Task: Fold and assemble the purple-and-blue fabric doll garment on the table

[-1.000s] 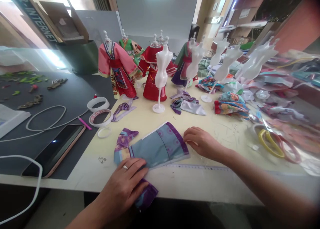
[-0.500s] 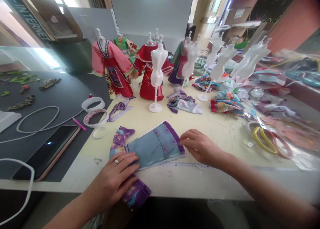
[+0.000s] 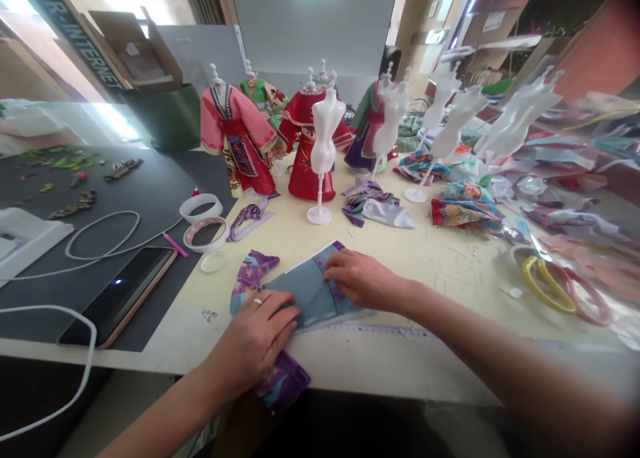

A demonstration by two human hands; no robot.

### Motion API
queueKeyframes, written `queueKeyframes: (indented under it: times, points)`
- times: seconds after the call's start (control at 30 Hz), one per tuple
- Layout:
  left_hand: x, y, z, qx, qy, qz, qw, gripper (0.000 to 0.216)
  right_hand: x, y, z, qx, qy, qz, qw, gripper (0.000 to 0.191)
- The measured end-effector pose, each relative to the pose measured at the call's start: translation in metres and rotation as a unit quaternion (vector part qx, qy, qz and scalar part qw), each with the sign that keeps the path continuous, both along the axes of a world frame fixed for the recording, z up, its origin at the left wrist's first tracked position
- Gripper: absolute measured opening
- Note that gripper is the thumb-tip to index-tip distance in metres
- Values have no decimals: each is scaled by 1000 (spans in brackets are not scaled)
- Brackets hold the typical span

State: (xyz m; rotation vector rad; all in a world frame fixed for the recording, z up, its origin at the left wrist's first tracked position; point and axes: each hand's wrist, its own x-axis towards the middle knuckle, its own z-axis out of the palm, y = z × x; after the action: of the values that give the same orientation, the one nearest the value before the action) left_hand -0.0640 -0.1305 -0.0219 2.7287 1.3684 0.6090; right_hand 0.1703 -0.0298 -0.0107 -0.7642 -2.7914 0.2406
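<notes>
Presently a blue-grey doll garment with purple trim lies flat near the front edge of the pale tabletop. The left hand rests loosely over its patterned end, fingers laid out; the right hand bends its fingers onto the purple-banded end, whether pinching cloth I cannot tell. Just beside the lower edge runs a ruler. Beyond stands a bare white mannequin; a phone lies to the left.

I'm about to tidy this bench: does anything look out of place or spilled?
Yes: green bits lie scattered on the dark surface at far left, perhaps spilled. A purple end of the blue garment, below the left hand, seems to droop past the table.
</notes>
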Motion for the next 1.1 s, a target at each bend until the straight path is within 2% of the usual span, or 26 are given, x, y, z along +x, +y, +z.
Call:
queueKeyframes:
  times: [0.13,0.23,0.43,0.6,0.7,0.77,0.9,1.1]
  points:
    - [-3,15,-6,-2,47,22,999,25,-3,14,-3,7,-1,-54,999,20]
    - [-11,17,-6,7,41,39,998,25,5,18,-2,16,15,-94,995,21]
    - [-3,8,-1,-12,30,-13,999,23,2,6,-4,-4,10,-12,1000,18]
    - [-10,8,-4,-9,37,7,999,23,19,8,-2,15,18,-98,995,18]
    - [-17,1,-5,19,26,7,999,21,39,-10,2,12,59,-111,992,16]
    - [-17,-6,-5,36,8,-1,999,19,49,-30,4,2,70,-86,994,16]
    - [-12,-18,-4,45,-21,-19,999,18,57,-66,2,16,32,-65,997,19]
    - [-9,-17,-5,32,15,-23,999,21,52,-74,-10,66,-35,-71,995,22]
